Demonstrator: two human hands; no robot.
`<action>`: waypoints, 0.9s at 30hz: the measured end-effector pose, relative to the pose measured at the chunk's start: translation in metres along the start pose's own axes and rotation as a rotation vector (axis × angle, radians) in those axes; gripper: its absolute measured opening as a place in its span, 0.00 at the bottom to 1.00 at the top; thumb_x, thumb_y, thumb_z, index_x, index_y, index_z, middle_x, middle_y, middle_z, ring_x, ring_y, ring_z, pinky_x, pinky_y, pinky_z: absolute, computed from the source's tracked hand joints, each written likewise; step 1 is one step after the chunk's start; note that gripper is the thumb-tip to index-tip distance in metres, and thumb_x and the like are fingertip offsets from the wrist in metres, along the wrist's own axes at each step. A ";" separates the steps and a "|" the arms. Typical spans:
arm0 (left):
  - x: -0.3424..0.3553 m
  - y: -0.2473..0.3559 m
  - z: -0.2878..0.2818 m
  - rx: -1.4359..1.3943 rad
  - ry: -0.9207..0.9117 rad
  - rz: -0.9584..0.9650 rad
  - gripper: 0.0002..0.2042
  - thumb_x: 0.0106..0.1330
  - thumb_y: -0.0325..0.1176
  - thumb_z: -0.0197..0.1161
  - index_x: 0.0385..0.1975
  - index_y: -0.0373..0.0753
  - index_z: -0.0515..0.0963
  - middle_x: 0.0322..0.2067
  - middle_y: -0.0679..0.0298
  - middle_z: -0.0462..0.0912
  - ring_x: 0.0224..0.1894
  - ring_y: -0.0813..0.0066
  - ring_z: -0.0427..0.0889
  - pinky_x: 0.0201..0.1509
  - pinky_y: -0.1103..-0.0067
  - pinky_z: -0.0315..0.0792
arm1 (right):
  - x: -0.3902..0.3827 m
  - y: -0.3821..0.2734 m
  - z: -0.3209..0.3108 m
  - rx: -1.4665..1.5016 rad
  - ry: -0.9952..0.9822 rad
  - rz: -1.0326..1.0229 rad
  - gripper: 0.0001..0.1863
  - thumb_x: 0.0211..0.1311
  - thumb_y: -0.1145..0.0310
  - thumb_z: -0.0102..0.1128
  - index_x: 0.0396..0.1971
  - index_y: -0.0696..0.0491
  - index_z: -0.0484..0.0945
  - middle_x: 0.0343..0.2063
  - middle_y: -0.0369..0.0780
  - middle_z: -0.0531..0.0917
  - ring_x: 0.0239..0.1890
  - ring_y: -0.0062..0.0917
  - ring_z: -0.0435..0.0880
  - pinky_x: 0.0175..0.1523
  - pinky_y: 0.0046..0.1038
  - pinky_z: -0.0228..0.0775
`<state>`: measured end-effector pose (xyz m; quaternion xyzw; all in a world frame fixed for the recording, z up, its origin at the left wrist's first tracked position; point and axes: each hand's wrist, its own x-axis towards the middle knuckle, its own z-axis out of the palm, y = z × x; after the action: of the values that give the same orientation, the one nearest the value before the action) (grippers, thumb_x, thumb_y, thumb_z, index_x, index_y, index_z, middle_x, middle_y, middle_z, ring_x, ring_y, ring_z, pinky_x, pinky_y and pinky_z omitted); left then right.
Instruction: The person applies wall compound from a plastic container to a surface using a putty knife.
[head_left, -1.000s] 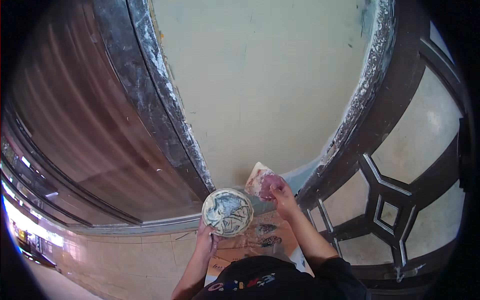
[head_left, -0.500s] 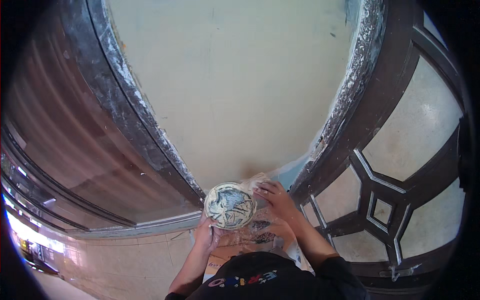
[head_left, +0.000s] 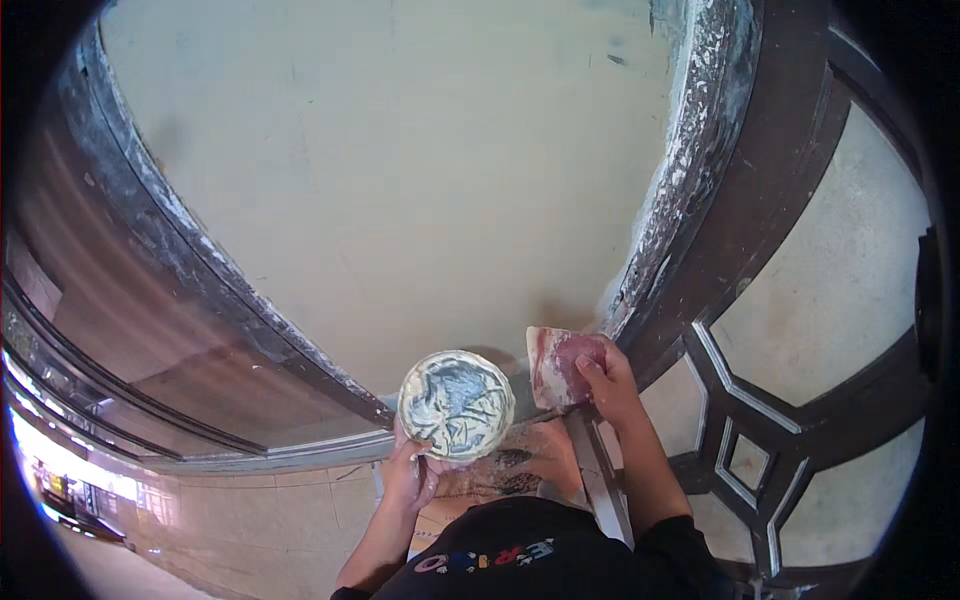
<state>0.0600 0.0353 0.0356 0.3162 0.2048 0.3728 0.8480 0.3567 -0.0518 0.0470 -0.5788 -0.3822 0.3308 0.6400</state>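
Note:
At the bottom centre, my left hand [head_left: 411, 472] grips the near-left edge of a round tub [head_left: 511, 412]. Whitish putty [head_left: 468, 440] is smeared over the tub's grey inside. To the right of it, my right hand [head_left: 613, 388] is closed on a flat, reddish putty spreader [head_left: 557, 368] with whitish smears, its thumb pressed on the face. The spreader is apart from the tub, in front of the wall's lower right corner. Whether its edge touches the wall I cannot tell.
A smooth beige wall [head_left: 400, 180] rises ahead between dark frames; the right frame [head_left: 690, 150] is spattered white. Windows [head_left: 190, 300] stand at left, a dark panelled door [head_left: 830, 260] at right. Below are a tiled floor [head_left: 270, 520] and a stained cardboard-like surface [head_left: 545, 460].
My right hand has moved right and away from the tub, and the spreader now shows its broad face. The tub stays in my left hand, while the view has shifted to the right.

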 end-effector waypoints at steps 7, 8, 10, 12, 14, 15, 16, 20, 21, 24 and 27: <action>0.024 -0.033 0.029 0.372 0.238 0.211 0.40 0.50 0.20 0.48 0.68 0.53 0.49 0.57 0.59 0.65 0.52 0.62 0.75 0.40 0.75 0.80 | 0.012 -0.003 0.004 0.137 -0.137 0.038 0.13 0.63 0.73 0.55 0.48 0.57 0.75 0.35 0.32 0.79 0.35 0.13 0.74 0.41 0.19 0.69; 0.026 -0.040 0.039 0.368 0.242 0.213 0.40 0.50 0.20 0.48 0.68 0.53 0.49 0.57 0.59 0.65 0.52 0.62 0.75 0.40 0.75 0.80 | 0.015 0.002 0.004 0.103 -0.144 0.015 0.13 0.63 0.74 0.54 0.48 0.58 0.75 0.35 0.32 0.79 0.35 0.13 0.74 0.42 0.19 0.68; 0.031 -0.053 0.061 0.330 0.227 0.331 0.40 0.52 0.18 0.49 0.68 0.48 0.44 0.61 0.55 0.61 0.60 0.61 0.67 0.61 0.73 0.65 | 0.024 0.007 0.003 0.136 -0.144 0.081 0.14 0.63 0.75 0.53 0.48 0.58 0.74 0.36 0.33 0.79 0.37 0.14 0.75 0.44 0.20 0.68; 0.035 -0.068 0.053 0.629 0.272 0.396 0.38 0.54 0.18 0.48 0.67 0.41 0.42 0.60 0.54 0.60 0.62 0.63 0.63 0.67 0.71 0.55 | 0.035 0.020 0.002 0.204 -0.076 -0.016 0.14 0.64 0.75 0.53 0.49 0.59 0.74 0.37 0.34 0.80 0.39 0.15 0.76 0.47 0.21 0.68; 0.038 -0.083 0.046 0.766 0.233 0.523 0.36 0.56 0.19 0.48 0.66 0.35 0.42 0.60 0.52 0.60 0.61 0.64 0.62 0.67 0.71 0.54 | 0.040 0.009 0.004 0.203 -0.104 -0.010 0.14 0.64 0.75 0.52 0.49 0.59 0.74 0.38 0.35 0.80 0.40 0.15 0.76 0.48 0.21 0.68; 0.037 -0.088 0.043 0.871 0.246 0.534 0.36 0.56 0.20 0.49 0.66 0.33 0.41 0.61 0.52 0.58 0.62 0.64 0.61 0.68 0.70 0.52 | 0.043 0.003 0.002 0.203 -0.117 -0.005 0.14 0.64 0.75 0.51 0.49 0.60 0.73 0.39 0.35 0.80 0.41 0.16 0.76 0.49 0.21 0.68; 0.038 -0.089 0.049 0.869 0.256 0.538 0.36 0.56 0.20 0.49 0.66 0.33 0.41 0.61 0.52 0.58 0.62 0.64 0.61 0.68 0.70 0.52 | 0.046 -0.001 -0.001 0.202 -0.128 -0.004 0.14 0.64 0.75 0.51 0.49 0.60 0.73 0.39 0.35 0.80 0.41 0.16 0.76 0.49 0.21 0.68; 0.038 -0.083 0.056 1.202 0.203 0.637 0.32 0.56 0.20 0.48 0.64 0.30 0.52 0.59 0.49 0.58 0.63 0.58 0.59 0.69 0.69 0.49 | 0.057 -0.007 -0.011 0.048 -0.239 -0.122 0.14 0.65 0.75 0.52 0.50 0.61 0.73 0.41 0.37 0.81 0.44 0.17 0.77 0.51 0.23 0.69; 0.038 -0.083 0.055 1.237 0.190 0.630 0.32 0.55 0.19 0.47 0.64 0.30 0.52 0.59 0.48 0.58 0.63 0.57 0.59 0.69 0.69 0.49 | 0.059 -0.008 -0.013 0.006 -0.268 -0.146 0.14 0.65 0.75 0.52 0.50 0.61 0.73 0.41 0.38 0.81 0.45 0.18 0.78 0.52 0.24 0.69; 0.038 -0.083 0.054 1.341 0.150 0.601 0.32 0.54 0.19 0.47 0.64 0.29 0.53 0.57 0.47 0.60 0.63 0.56 0.59 0.69 0.69 0.50 | 0.062 -0.012 -0.016 -0.120 -0.346 -0.187 0.15 0.65 0.75 0.53 0.51 0.61 0.73 0.42 0.42 0.83 0.46 0.20 0.79 0.52 0.26 0.70; 0.037 -0.078 0.061 1.317 0.137 0.540 0.32 0.54 0.19 0.46 0.64 0.28 0.52 0.56 0.47 0.61 0.62 0.57 0.61 0.68 0.70 0.53 | 0.064 -0.017 -0.014 -0.213 -0.427 -0.262 0.14 0.65 0.75 0.54 0.49 0.61 0.75 0.41 0.45 0.84 0.45 0.26 0.82 0.51 0.28 0.71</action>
<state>0.1589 -0.0009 0.0216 0.7782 0.3545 0.3877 0.3443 0.3995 -0.0047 0.0700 -0.5056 -0.6127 0.3178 0.5176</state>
